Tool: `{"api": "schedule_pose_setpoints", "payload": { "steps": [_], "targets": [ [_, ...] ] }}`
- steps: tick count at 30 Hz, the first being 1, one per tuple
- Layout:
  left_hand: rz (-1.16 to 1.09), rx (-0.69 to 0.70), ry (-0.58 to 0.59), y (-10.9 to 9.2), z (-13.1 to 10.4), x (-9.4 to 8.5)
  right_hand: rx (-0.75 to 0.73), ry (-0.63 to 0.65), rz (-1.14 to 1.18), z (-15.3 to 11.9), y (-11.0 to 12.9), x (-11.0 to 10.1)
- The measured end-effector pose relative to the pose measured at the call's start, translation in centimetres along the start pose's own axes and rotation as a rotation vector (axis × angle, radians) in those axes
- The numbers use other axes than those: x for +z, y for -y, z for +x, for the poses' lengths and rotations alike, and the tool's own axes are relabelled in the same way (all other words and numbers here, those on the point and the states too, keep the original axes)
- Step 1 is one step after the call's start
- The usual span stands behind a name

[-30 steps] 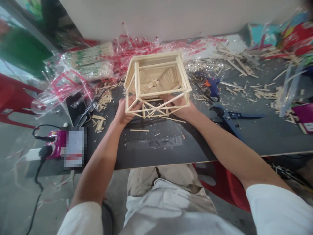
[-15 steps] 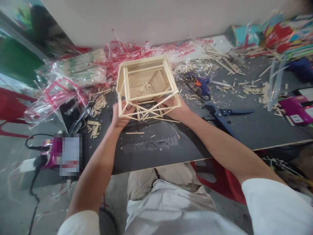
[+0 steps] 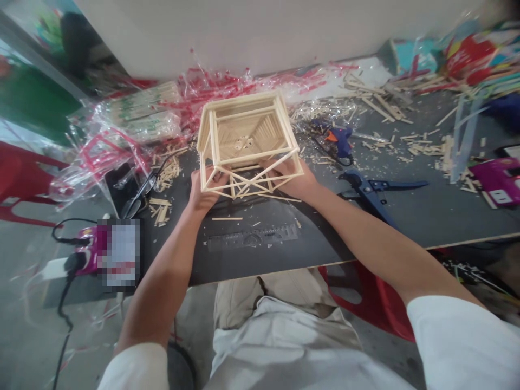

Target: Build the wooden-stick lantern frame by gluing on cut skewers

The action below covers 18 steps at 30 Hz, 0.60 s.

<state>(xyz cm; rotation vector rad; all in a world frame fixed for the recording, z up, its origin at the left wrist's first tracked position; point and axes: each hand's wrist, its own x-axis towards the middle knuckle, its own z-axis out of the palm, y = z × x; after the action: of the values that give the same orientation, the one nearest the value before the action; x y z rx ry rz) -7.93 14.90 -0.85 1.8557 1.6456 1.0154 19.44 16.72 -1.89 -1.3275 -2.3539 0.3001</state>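
A model built from thin wooden sticks (image 3: 268, 132), with a box-like frame, slatted inner walls and crossed braces at the near side, is held over the dark table. My left hand (image 3: 201, 190) grips its near left corner, with fingers partly behind the sticks. At the near right corner my right hand (image 3: 299, 183) is closed on the frame, its fingertips partly hidden by the braces. Below the model lie a loose stick (image 3: 227, 219) and a clear plastic ruler (image 3: 252, 237).
To the right lie a blue cutter (image 3: 365, 187) and a blue glue gun (image 3: 341, 141) with an orange nozzle. Glasses (image 3: 134, 205) and a purple power strip (image 3: 87, 246) are at the left. Cut stick pieces (image 3: 377, 105) and plastic wrappers (image 3: 227, 81) litter the back.
The whole view has shifted slightly, so everything sits a little farther right. Both hands keep their hold on the stick model, which has hardly moved against the table.
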Motion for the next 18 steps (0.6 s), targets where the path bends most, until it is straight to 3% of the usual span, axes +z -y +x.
{"api": "schedule_pose_setpoints", "payload": {
  "steps": [4,11,18],
  "targets": [
    [0.171,0.037,-0.094,-0.5,-0.4,0.2,0.075,-0.046,0.020,-0.2,0.2,-0.4],
    [0.202,0.006,-0.089,-1.0,-0.4,0.2,0.008,0.012,-0.005,0.0,-0.6,-0.1],
    [0.180,0.009,-0.077,-0.1,-0.2,0.3,0.015,0.066,0.107,0.3,-1.2,0.9]
  ]
}}
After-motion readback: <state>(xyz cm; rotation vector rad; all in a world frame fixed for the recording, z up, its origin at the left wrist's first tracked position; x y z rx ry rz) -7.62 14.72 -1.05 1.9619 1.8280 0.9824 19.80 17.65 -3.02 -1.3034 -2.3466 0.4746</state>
